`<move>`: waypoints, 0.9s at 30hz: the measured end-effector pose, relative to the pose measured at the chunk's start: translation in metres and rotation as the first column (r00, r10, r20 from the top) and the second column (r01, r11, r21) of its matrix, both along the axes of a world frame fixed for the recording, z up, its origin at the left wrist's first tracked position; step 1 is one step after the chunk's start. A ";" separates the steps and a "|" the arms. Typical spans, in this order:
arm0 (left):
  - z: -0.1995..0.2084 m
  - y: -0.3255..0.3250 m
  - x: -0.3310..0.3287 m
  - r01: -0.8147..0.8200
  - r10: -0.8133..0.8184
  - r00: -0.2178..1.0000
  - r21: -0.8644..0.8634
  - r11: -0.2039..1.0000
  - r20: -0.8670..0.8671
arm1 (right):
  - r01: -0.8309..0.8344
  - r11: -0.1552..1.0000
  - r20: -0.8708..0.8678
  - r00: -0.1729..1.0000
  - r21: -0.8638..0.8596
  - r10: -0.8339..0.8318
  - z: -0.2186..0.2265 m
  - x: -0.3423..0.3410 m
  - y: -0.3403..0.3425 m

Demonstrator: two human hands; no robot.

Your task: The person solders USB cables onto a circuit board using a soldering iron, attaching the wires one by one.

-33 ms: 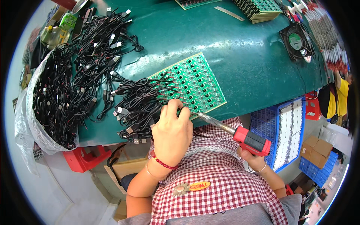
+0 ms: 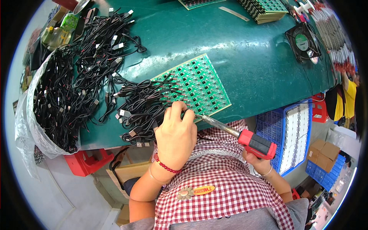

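A green circuit board panel (image 2: pixel 207 82) lies on the table, with rows of small black and silver parts. Along its left side, black USB cables (image 2: pixel 140 99) are bunched, their thin wire ends reaching onto the board. My left hand (image 2: pixel 176 136) is closed in a pinch at the panel's near edge, on a cable's wire end; the fingers mostly cover it. My right hand (image 2: pixel 257 163) grips a soldering iron (image 2: pixel 255 143) with a red and black handle. The iron's tip points left and meets the board's near edge close to my left fingertips.
More USB cables (image 2: pixel 103 50) are heaped at the left, beside a cable-filled plastic bag (image 2: pixel 32 126). Stacked boards (image 2: pixel 264 11), a metal strip (image 2: pixel 234 13) and a small fan (image 2: pixel 303 42) sit farther back. A blue crate (image 2: pixel 285 138) stands right of the green table (image 2: pixel 260 73).
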State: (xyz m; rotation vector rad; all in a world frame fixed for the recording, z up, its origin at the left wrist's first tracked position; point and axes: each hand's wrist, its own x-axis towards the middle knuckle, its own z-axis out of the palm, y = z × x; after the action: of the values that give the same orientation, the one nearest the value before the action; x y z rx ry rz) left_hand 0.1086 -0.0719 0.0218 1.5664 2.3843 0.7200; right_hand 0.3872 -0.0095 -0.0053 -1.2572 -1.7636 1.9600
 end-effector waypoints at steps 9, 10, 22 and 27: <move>-0.001 0.003 -0.001 0.013 -0.013 1.000 -0.026 1.000 -0.002 | 0.027 1.000 0.002 1.000 -0.004 -0.027 0.002 0.001 -0.004; -0.002 0.003 -0.001 0.013 -0.014 1.000 -0.021 1.000 -0.005 | 0.055 0.998 -0.006 0.998 -0.042 -0.055 0.002 0.003 -0.004; 0.003 0.003 -0.002 0.024 -0.023 1.000 -0.060 0.998 0.015 | 0.070 0.992 -0.027 0.997 -0.105 -0.073 0.000 0.006 -0.004; 0.003 0.003 -0.006 0.044 -0.042 0.999 -0.071 0.996 0.031 | 0.057 0.996 -0.025 0.998 -0.075 -0.059 0.002 0.006 -0.005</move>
State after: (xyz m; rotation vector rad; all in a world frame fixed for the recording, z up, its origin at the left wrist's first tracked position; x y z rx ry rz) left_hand 0.1027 -0.0686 0.0248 1.5623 2.3217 0.6368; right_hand 0.3928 -0.0140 -0.0037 -1.2837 -1.6372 2.0175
